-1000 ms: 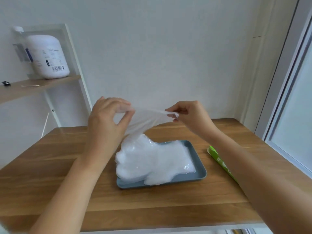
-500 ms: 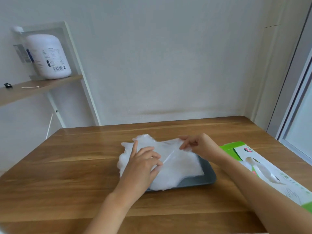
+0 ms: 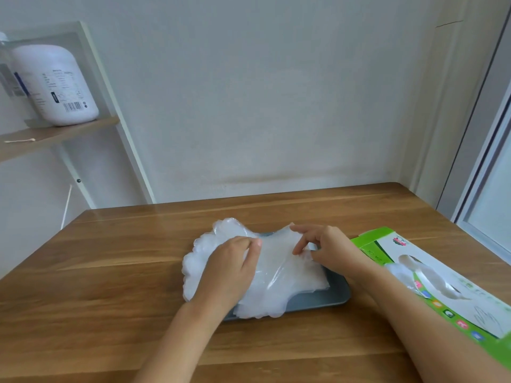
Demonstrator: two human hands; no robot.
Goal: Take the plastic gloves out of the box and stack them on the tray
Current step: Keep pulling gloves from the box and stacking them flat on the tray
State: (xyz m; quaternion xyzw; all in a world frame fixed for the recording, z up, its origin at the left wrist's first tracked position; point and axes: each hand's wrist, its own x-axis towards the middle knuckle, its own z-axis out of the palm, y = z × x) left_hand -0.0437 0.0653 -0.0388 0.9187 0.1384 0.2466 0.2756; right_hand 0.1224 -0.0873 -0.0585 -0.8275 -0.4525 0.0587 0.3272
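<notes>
Slippage is the main risk. Gloves [image 3: 279, 286] are thin, slick film, stacked on tray [image 3: 336, 295], w/ finger ends spilling past its left & near rims onto table [image 3: 110, 272]. Left hand [image 3: 228, 272] lies palm-down on the stack, fingers close together; can't tell if they nip any film. Right hand [image 3: 329, 251] pinches top glove [image 3: 276, 252] at its cuff edge btwn thumb & fingers, index out straight. Lifting either hand fast could drag clinging layers & skew the pile, prob. toward the overhang. Box [image 3: 448, 288] sits just right of tray, under the right forearm, so a careless reach could knock it. Open table to the left & front; wall [image 3: 276, 106] lies beyond the far edge.
</notes>
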